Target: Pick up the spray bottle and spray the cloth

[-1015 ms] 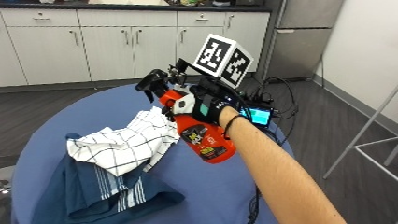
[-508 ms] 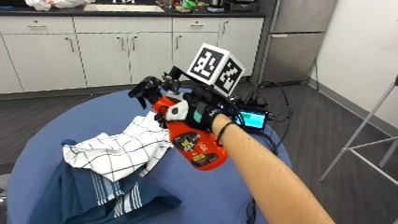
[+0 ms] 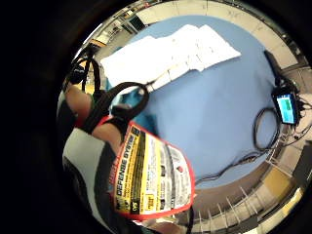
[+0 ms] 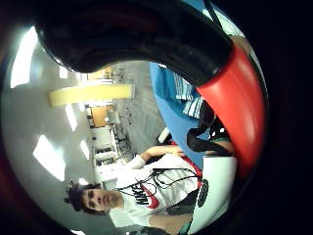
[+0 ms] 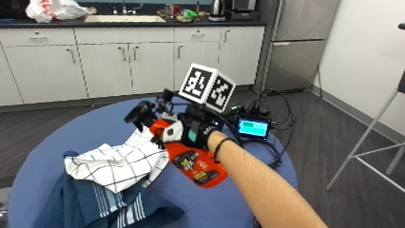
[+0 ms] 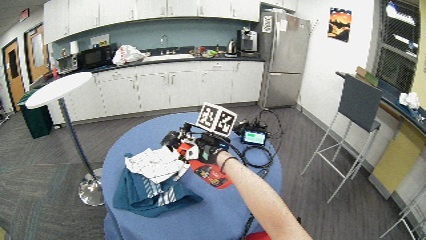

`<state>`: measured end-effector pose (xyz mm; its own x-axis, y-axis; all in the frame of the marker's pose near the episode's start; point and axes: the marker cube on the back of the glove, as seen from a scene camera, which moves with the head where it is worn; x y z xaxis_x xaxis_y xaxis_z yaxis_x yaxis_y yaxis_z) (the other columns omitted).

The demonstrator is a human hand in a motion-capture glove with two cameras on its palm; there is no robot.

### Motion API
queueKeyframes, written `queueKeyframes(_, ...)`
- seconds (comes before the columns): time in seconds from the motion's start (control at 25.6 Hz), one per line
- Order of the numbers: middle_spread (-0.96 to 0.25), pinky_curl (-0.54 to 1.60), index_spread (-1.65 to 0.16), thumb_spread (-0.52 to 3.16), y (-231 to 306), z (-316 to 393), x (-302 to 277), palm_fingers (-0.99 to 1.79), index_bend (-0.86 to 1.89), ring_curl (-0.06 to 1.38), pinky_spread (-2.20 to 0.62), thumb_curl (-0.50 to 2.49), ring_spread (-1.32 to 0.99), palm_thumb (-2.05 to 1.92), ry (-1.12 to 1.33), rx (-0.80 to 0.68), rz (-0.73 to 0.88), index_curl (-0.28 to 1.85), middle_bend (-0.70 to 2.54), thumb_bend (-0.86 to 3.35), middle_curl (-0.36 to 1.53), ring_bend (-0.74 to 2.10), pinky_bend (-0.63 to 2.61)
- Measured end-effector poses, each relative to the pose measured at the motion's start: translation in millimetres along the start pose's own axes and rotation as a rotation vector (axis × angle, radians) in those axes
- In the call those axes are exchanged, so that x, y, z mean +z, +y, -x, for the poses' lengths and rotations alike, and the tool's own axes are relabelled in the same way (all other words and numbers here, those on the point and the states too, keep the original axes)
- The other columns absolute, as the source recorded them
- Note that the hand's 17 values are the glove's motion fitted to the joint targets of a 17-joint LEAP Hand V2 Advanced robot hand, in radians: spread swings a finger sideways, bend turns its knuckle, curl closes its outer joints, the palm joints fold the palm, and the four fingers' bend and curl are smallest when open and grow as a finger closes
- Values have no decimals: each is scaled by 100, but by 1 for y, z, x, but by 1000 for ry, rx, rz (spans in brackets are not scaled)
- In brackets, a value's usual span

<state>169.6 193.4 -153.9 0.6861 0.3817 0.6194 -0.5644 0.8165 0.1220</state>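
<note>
Since a second before, the bottle [image 5: 197,167] had swung with the hand [image 5: 190,132] toward the cloth [image 5: 117,164], though the camera had shifted too, so how far was hard to say. At this moment the red bottle was lifted off the counter [image 5: 76,130], tilted, its base toward the person and its black nozzle end near the white checked cloth's edge. The gloved hand's fingers were clamped round the bottle's neck; in the little-finger palm view its label [image 3: 148,178] sat close by the palm, with the cloth [image 3: 170,51] spread on the blue counter beyond. The white cloth lay partly over a dark blue striped towel [image 5: 95,209]. Further off, a small lit screen [image 5: 253,127] stood among cables by the counter's far edge. Judging the step as aiming before the squeeze, the nozzle should face the cloth's middle, not the bare counter, and the bottle should be held level enough to draw liquid
</note>
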Motion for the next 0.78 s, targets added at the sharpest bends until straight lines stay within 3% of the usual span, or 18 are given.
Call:
queueKeyframes(0.2, -9, 34, -25, 85, 5, 24, -27, 110, 6, 40, 5, 60, -10, 100, -14, -33, -64, 15, 49, -2, 47, 58, 52)
queueKeyframes(0.55, -10, 34, -25, 85, -3, -8, 46, 111, 6, 40, 4, 61, -10, 99, -8, 14, 67, 16, 50, -2, 47, 58, 52)
queueKeyframes(0.78, -9, 34, -25, 85, 6, 15, 15, 111, 6, 40, 4, 61, -10, 99, -178, -127, -127, 16, 50, -2, 47, 58, 52)
